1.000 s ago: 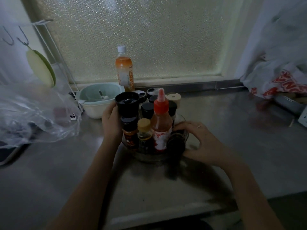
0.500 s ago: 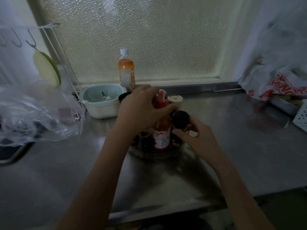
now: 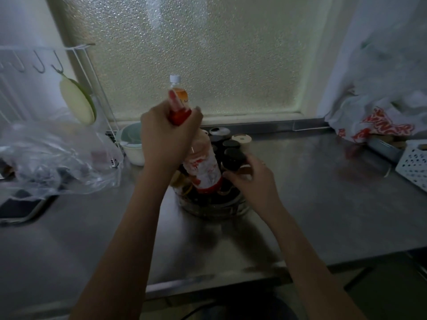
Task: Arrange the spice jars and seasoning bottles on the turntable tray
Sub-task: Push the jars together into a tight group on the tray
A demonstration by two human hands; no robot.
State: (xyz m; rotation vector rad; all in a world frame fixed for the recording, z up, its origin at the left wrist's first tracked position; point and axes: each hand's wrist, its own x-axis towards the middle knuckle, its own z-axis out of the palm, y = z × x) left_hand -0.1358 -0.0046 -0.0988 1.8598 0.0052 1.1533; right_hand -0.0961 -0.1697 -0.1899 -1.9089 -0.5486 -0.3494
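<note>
A round clear turntable tray [image 3: 233, 207] sits mid-counter, packed with several dark-capped spice jars. My left hand [image 3: 165, 137] grips the red cap and neck of a red-capped sauce bottle [image 3: 204, 168], which is lifted and tilted, its base just above the tray. My right hand [image 3: 250, 175] is closed around a black-lidded jar [image 3: 233, 158] at the tray's right side. More jars stand behind, among them a beige-lidded jar [image 3: 241, 139] and a white-rimmed jar [image 3: 217, 130]. The tray's left side is hidden by my left arm.
An orange drink bottle [image 3: 179, 93] stands by the frosted window. A pale green bowl [image 3: 130, 144] and a clear plastic bag [image 3: 55, 158] lie left, with a wire rack above. A printed plastic bag [image 3: 379, 125] and a white perforated basket [image 3: 413, 161] sit right.
My left hand has pulled the sauce bottle upward and tilted it. My right hand with the black-lidded jar has come lower at the tray's right side.
</note>
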